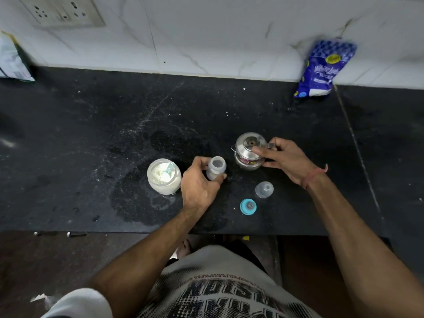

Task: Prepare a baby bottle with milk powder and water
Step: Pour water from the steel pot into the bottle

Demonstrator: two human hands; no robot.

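Observation:
An open baby bottle (216, 169) stands upright on the black counter (91, 145), white powder showing in its base. My left hand (199, 183) grips it around the lower body. Just right of it stands a small steel kettle (249, 150) with its lid on. My right hand (285, 158) holds the kettle's handle, thumb pressing on the lid. Left of the bottle sits an open jar of milk powder (164, 176) with a pale blue scoop (170, 169) inside. The clear bottle cap (264, 189) and the blue ring with nipple (248, 206) lie nearer the front edge.
A blue sugar packet (322, 70) leans on the white tiled wall at back right. Another packet (12, 58) stands at the far left. A wet patch (142, 198) and powder specks mark the counter near the jar. A socket plate (62, 10) is on the wall.

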